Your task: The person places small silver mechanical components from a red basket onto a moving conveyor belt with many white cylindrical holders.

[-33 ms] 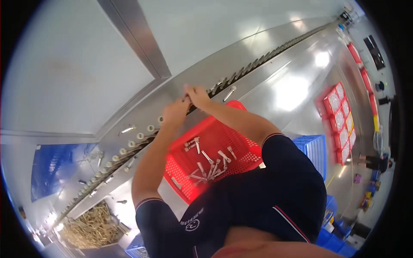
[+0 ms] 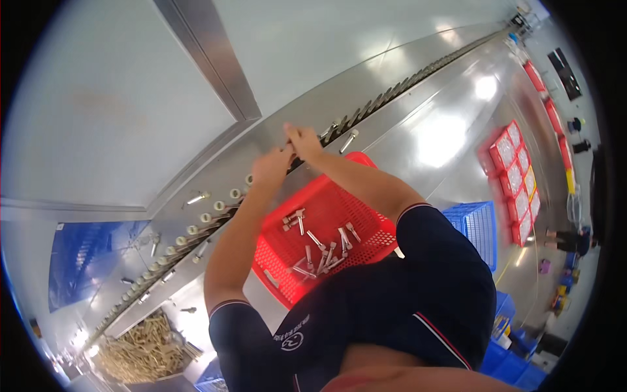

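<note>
Both hands are being held up at the slotted rail [image 2: 392,91] that's running diagonally across the shiny steel bench [image 2: 431,130]. The left hand [image 2: 273,164] and right hand [image 2: 302,140] are being kept close together right on the track, fingers curled onto it, though whether a part is actually being pinched can't be told, it's too small and the fingers are covering it. A red plastic mesh crate [image 2: 326,228] is being propped just below the forearms, with a scatter of short metal pins [image 2: 323,248] lying loose in it; its near edge is being cut off by the dark blue shirt. Pale ring-shaped pieces [image 2: 215,208] are being lined up along the rail to the left, a few loose ones lying beside it. Lower left, a heap of tan stick-like parts [image 2: 140,349] is being blurred by the lens edge. Off to the right, a blue mesh crate [image 2: 480,225] and a row of red trays [image 2: 516,173] are sitting on the floor, well apart.
</note>
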Demonstrator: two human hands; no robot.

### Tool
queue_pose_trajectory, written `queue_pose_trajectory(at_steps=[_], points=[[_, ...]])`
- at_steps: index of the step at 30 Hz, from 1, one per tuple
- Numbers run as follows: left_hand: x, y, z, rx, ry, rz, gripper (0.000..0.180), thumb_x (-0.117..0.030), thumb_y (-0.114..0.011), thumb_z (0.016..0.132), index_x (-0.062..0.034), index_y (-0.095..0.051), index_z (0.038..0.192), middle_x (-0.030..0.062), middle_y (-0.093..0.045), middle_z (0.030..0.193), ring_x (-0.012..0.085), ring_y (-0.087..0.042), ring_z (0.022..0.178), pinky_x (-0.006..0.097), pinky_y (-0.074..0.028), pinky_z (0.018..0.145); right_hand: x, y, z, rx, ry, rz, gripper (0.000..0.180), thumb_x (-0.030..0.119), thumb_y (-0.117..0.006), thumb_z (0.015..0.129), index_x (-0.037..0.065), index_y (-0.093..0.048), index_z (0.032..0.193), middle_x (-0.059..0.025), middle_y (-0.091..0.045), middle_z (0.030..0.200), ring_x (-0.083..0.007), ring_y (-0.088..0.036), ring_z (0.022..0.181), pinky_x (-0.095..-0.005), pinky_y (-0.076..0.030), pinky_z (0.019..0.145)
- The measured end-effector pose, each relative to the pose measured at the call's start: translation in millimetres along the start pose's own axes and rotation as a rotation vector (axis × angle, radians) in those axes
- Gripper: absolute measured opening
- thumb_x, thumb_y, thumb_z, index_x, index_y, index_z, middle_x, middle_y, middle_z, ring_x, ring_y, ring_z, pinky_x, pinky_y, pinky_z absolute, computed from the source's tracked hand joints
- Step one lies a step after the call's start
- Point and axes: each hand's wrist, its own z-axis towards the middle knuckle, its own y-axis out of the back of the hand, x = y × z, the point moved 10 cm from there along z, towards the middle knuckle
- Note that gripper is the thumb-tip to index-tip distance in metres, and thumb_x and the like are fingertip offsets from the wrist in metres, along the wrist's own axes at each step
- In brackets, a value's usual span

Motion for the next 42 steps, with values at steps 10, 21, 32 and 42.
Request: queue_pose_trajectory(at_steps=[10, 21, 32, 42], points=[[-80, 128, -42, -0.106, -0.252, -0.166, 0.028, -0.027, -0.058, 0.083, -0.0081, -0.053, 0.104, 0.0190, -0.053, 0.108, 0.0384, -0.061, 0.086, 0.043, -0.051, 0.073, -11, 38, -134, 0.492, 0.220, -0.003, 0.035, 0.033, -0.053, 0.088, 0.001, -0.061, 0.098, -0.0127, -0.062, 0.099, -0.0243, -0.058, 0.098, -0.0366, -0.046, 0.083], [44, 15, -45, 0.113, 0.220, 0.035, 0.032, -0.036, -0.059, 0.084, -0.0156, -0.055, 0.108, 0.0134, -0.061, 0.101, 0.0327, -0.061, 0.091, 0.046, -0.050, 0.074, 97, -5, -53, 0.179, 1.026, -0.615, 0.055, 0.047, -0.063, 0.077, 0.008, -0.054, 0.115, -0.0149, -0.057, 0.113, -0.0315, -0.054, 0.105, -0.0403, -0.044, 0.087], [-18, 37, -133, 0.051, 0.199, 0.023, 0.058, -0.043, -0.065, 0.076, -0.0143, -0.048, 0.124, 0.0204, -0.048, 0.122, 0.0368, -0.051, 0.109, 0.046, -0.042, 0.091, 11, -3, -197, 1.133, 0.803, -0.542, 0.052, 0.045, -0.065, 0.071, 0.011, -0.061, 0.109, -0.0150, -0.059, 0.102, -0.0298, -0.056, 0.098, -0.0431, -0.044, 0.084], [66, 9, -66, -0.117, 0.035, 0.178, 0.031, -0.020, -0.055, 0.084, -0.0190, -0.052, 0.115, 0.0062, -0.062, 0.077, 0.0276, -0.061, 0.082, 0.041, -0.051, 0.062, 88, -111, -40, 0.690, 0.664, -0.620, 0.054, 0.042, -0.071, 0.070, 0.005, -0.056, 0.107, -0.0117, -0.054, 0.113, -0.0316, -0.054, 0.100, -0.0425, -0.043, 0.085]])
